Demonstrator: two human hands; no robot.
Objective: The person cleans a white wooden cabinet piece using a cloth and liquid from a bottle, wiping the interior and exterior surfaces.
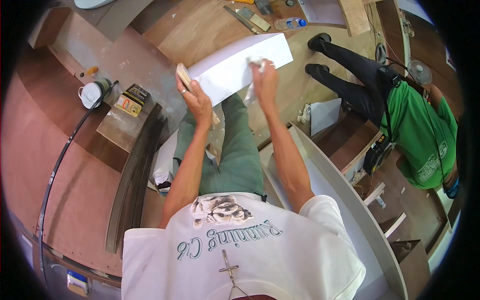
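Holding the white panel [227, 77] at its left end, left hand [197, 104] sits just left of upper center; its grip is closed, fingers and thumb curled on the panel's end by a pale wooden edge [184, 75]. Hard to tell if that wood is part of the panel or a separate strip. 1 ring shows on this hand. Right hand [266, 82] is over the panel's right half, grip pinched nearly closed on a crumpled white cloth [250, 94], which hangs below the fingers. Panel lies tilted in the upper center, right end higher, above the green trousers [232, 155].

Top of frame: clear bottle [287, 23] with blue cap, lying on its side, and a flat scraper [260, 21] left of it. Left side: white-lidded container [91, 94], yellow-and-black box [132, 100] on a wooden block [116, 129], black cable [56, 167] curving down. Lower right: long white tray [352, 207] running diagonally. Right edge: 1 co-worker in a green shirt [417, 132], dark-trousered legs [345, 82] pointing toward upper center; white sheet [325, 116] below those legs.
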